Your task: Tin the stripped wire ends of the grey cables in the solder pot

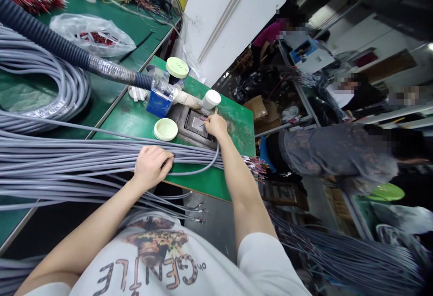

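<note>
A thick bundle of grey cables [111, 154] runs across the green table towards its right end, where stripped coloured wires [255, 167] fan out. My left hand [152, 165] is closed over the bundle with its fingers curled; which strands it grips is partly hidden. Pinched in my right hand [216, 127] is the end of one grey cable [214, 163], which loops up from the bundle. Its thin wires point at the shiny metal surface of a small solder pot [196, 124], directly beside my fingertips. The wire tips are too small to make out.
A ribbed extraction hose [111, 70] ends above the pot. Around it stand a white round container [212, 99], a pale green lid [165, 129], another green tub [177, 67] and a blue box [158, 103]. Coiled cable [71, 93] lies left. Co-workers are at the right.
</note>
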Available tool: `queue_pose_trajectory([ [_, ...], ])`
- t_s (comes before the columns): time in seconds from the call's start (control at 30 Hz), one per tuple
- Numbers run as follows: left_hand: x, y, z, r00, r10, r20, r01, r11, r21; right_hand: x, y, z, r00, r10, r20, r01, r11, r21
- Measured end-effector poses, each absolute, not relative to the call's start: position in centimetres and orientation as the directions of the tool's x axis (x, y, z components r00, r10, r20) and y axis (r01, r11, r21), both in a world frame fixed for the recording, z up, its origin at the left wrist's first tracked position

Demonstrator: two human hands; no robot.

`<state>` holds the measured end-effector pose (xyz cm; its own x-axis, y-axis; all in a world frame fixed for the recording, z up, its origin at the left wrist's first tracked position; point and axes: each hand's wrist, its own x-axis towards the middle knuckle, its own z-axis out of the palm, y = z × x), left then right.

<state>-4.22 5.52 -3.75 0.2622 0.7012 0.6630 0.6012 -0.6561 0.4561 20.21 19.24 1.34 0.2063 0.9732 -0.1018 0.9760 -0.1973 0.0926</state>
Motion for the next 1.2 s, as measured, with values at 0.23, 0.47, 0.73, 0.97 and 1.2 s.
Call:
queue_pose_trajectory([
  [0.23,-4.2,5.5,-3.7,0.258,0.696,0.670,0.596,-0.661,0.456,21.1,17.7,3.4,0.125,0.992,-0.024,0.984,-0.127,-0.124],
  [0.47,-4.2,5.5,-4.3,0.260,0.706,0.659,0.594,-0.655,0.467,17.2,15.5,4.6,-0.108,0.992,0.061,0.927,0.123,-0.354],
  [0.73,-4.3,5.3,-4.2,0.263,0.703,0.661,0.606,-0.653,0.453,12.4,15.4,2.5,-0.306,0.945,0.114,0.895,0.327,-0.303],
  [0.97,-4.4,5.3,-4.2,0.294,0.728,0.620,0.599,-0.645,0.474,10.8,15.5,1.2,-0.363,0.928,0.081,0.867,0.369,-0.335],
  [1.2,-4.4,5.3,-4.1,0.294,0.738,0.607,0.595,-0.638,0.488,10.3,15.7,0.7,-0.360,0.933,0.016,0.905,0.353,-0.238],
])
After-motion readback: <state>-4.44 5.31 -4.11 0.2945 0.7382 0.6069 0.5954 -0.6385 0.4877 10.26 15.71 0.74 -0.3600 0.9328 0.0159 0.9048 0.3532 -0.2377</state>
